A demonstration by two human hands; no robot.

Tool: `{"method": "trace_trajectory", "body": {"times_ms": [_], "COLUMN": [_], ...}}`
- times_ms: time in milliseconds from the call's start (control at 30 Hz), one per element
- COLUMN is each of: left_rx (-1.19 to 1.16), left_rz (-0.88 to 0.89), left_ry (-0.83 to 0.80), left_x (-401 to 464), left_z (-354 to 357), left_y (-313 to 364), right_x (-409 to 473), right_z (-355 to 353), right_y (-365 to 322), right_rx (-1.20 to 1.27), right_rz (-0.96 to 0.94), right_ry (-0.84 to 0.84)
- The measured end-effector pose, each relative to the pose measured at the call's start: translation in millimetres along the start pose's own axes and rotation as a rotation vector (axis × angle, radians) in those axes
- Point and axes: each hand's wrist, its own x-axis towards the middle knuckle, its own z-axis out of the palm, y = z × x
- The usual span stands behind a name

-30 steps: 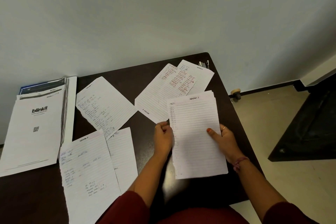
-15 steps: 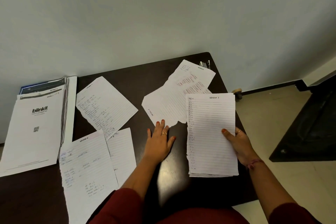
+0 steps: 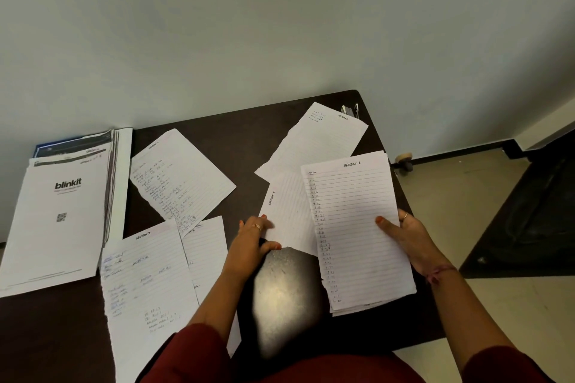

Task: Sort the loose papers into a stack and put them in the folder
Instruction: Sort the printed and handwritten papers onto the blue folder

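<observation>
The right hand (image 3: 407,238) grips the gathered stack (image 3: 357,227) by its right edge, thumb on top of the "Section 1" page and fingers underneath, holding it over the right side of the desk (image 3: 249,134). The left hand (image 3: 252,242) pinches the near left corner of a lined sheet (image 3: 289,211), whose right part lies under the stack.

Other loose sheets lie flat on the desk: one at the far right (image 3: 314,140), one in the middle (image 3: 180,174), and two overlapping at the near left (image 3: 146,286). The folder (image 3: 53,221), a white "blinkit" cover with papers already in it, sits at the far left edge.

These sheets are thin, light and floppy, with ragged torn edges that probably snag on each other. A single page is likely best lifted by a corner or slid to the desk edge first, since flat paper clings to the smooth top. The stack probably fans out unless clamped firmly along one side.
</observation>
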Motion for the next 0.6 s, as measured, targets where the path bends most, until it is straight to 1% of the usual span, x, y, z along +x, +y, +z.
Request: {"method": "trace_trajectory", "body": {"times_ms": [67,167,267,333,400,500,600], "left_rx": [-0.069,-0.043,-0.023,0.014,0.052,0.119,0.191], "left_rz": [-0.011,-0.025,-0.107,-0.188,-0.314,-0.408,-0.413], "left_ry": [0.052,0.122,0.139,0.236,0.314,0.305,0.244], "left_x": [1.7,3.7,3.3,0.2,-2.9,-6.2,-5.3], "left_z": [1.2,3.1,5.1,8.6,13.5,22.5,26.9], "left_y": [0.8,2.8,3.0,5.4,10.5,17.2,21.6], "right_x": [-0.5,0.1,0.0,-0.6,-0.4,0.9,0.9], "right_z": [0.5,1.4,2.8,4.3,5.1,5.3,6.4], "right_y": [0.0,4.7,8.4,8.6,8.2,7.9,6.7], "right_rx": [-0.024,-0.066,-0.093,-0.103,-0.103,-0.099,-0.108], "right_rz": [0.003,0.022,0.039,0.042,0.044,0.052,0.054], "right_ry": [-0.013,-0.035,-0.051,-0.057,-0.056,-0.049,-0.050]}}
